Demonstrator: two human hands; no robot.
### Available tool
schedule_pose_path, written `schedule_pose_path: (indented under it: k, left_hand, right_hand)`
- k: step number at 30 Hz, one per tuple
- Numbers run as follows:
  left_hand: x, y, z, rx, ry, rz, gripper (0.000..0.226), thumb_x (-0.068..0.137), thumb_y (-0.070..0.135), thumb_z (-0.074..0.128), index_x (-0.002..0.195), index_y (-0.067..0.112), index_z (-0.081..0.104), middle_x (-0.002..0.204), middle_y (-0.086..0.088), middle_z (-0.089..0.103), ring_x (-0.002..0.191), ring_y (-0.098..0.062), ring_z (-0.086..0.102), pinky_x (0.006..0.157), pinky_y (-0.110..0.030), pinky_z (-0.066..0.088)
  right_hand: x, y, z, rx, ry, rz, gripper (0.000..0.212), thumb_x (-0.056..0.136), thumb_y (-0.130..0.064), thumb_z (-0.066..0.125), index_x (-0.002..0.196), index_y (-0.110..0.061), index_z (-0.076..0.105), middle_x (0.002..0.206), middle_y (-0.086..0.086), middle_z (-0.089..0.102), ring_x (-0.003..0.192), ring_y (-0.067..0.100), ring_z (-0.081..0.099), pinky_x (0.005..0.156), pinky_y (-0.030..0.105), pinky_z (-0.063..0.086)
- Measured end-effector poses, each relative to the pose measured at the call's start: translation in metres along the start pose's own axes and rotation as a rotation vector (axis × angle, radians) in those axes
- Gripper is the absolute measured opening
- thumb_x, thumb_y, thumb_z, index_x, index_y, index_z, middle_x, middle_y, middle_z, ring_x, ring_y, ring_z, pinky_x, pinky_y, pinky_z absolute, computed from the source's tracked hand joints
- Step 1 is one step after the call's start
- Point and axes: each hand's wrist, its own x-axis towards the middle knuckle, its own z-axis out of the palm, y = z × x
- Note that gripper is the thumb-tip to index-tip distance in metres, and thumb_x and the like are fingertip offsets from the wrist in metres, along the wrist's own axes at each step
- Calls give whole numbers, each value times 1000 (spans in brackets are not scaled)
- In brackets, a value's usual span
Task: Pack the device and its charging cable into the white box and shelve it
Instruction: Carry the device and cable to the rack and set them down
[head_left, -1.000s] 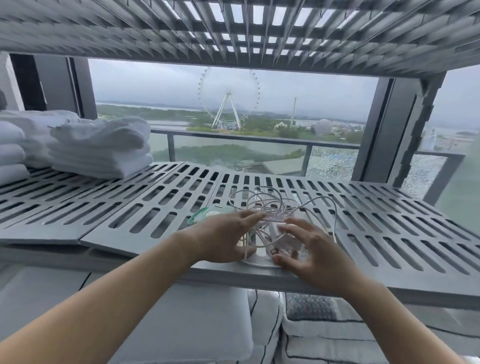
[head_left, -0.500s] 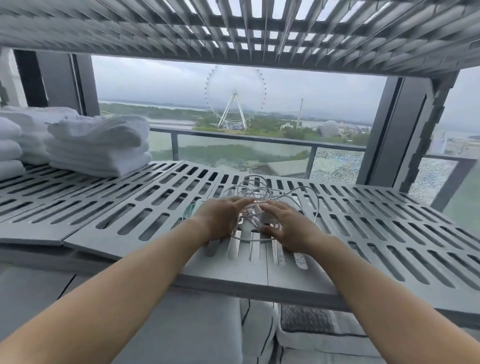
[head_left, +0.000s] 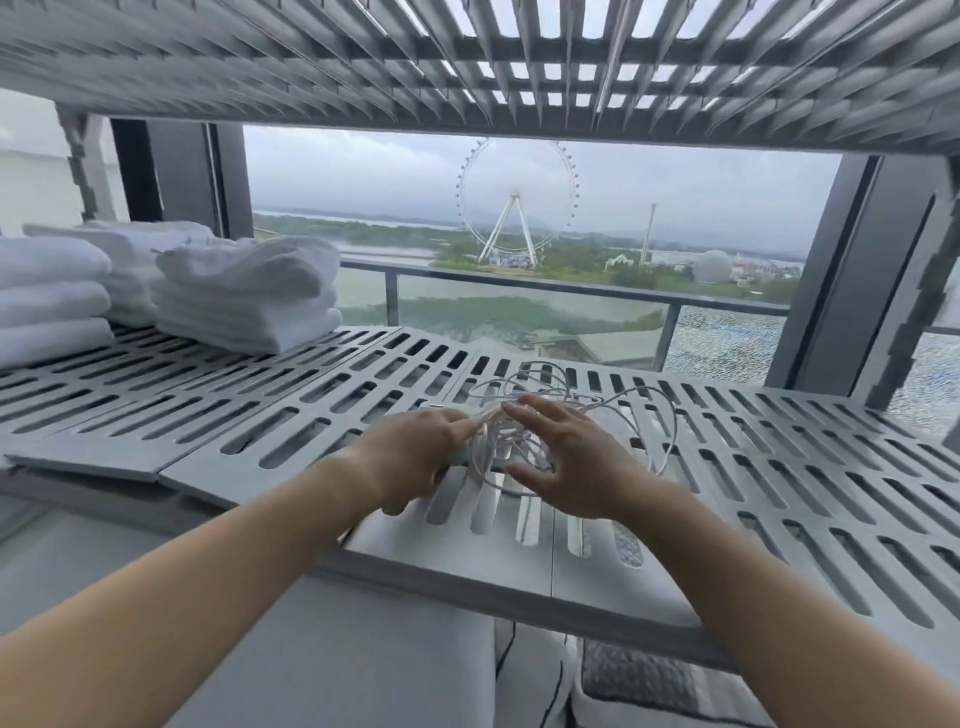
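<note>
A tangle of thin white charging cable (head_left: 587, 387) lies in loose loops on the grey slatted shelf (head_left: 779, 467). My right hand (head_left: 571, 462) cups the near side of the bundle, fingers spread over the loops and thumb underneath. My left hand (head_left: 415, 457) lies just left of it, its index finger touching the cable. A pale green device (head_left: 460, 458) shows only as a sliver under the left hand's fingers, which curl over it. No white box is visible.
Stacks of folded white towels (head_left: 244, 296) fill the shelf's left end. Another slatted shelf (head_left: 467, 67) hangs close overhead. A dark post (head_left: 852, 270) stands at the back right. White and grey bedding (head_left: 363, 675) lies below the shelf's front edge.
Both hands have slid the cable bundle farther back from the shelf's front edge. The left hand now covers the green device, which lay in view beside it a second ago.
</note>
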Motion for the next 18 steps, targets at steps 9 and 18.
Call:
schedule_pose_path:
  k: [9,18]
  left_hand:
    - [11,-3,7,-91,65,-156,61,85,9,57,136,36,36,137,6,48,114,-19,53,81,-41,53]
    - [-19,4,-13,-82,210,-215,47,86,25,58,129,34,43,133,9,51,112,-18,54,84,-35,48]
  right_hand:
    - [1,10,6,70,106,7,62,84,-32,60,140,-27,35,146,0,36,134,19,30,108,35,28]
    - [0,-22,-8,62,260,-19,51,77,-37,61,125,-28,52,132,-1,51,121,20,44,98,46,39]
